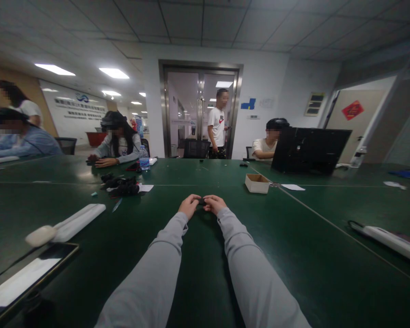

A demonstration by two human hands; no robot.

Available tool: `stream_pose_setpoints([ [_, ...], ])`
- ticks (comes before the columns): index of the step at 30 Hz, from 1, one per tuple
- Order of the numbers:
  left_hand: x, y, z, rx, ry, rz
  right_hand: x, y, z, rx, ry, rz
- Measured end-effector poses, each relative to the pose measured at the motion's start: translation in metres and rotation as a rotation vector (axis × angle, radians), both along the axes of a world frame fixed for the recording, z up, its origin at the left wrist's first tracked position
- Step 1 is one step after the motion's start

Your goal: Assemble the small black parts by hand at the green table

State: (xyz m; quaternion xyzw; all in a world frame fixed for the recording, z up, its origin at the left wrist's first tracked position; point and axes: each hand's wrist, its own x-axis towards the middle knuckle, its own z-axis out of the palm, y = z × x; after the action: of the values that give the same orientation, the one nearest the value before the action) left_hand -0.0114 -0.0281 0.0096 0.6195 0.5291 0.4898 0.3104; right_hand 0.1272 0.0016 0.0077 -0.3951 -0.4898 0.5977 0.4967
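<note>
My left hand (190,206): pinching 1 small dark object (201,201) | my right hand (215,204): pinching its opposite side | object position: between my 2 hands, over the green table (205,255); table contact indeterminable | open box (257,186): beyond, to my right

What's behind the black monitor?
A person shows past the left edge of the monitor, which covers part of them; anything else directly behind it is hidden.

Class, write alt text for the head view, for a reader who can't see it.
A left hand and a right hand hold a small dark object over a green table. Beyond them, an open box stands to the right and a water bottle to the left.
</note>
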Motion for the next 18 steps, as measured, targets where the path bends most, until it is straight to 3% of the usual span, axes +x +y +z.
stream_pose_setpoints([
  [10, -0.001, 0.002, -0.003, 0.023, 0.005, -0.002, -0.001, -0.002, 0.003, -0.004, -0.030, 0.003],
  [18, -0.004, 0.009, -0.011, 0.074, 0.036, 0.079, -0.008, -0.009, 0.005, 0.085, -0.259, 0.080],
])
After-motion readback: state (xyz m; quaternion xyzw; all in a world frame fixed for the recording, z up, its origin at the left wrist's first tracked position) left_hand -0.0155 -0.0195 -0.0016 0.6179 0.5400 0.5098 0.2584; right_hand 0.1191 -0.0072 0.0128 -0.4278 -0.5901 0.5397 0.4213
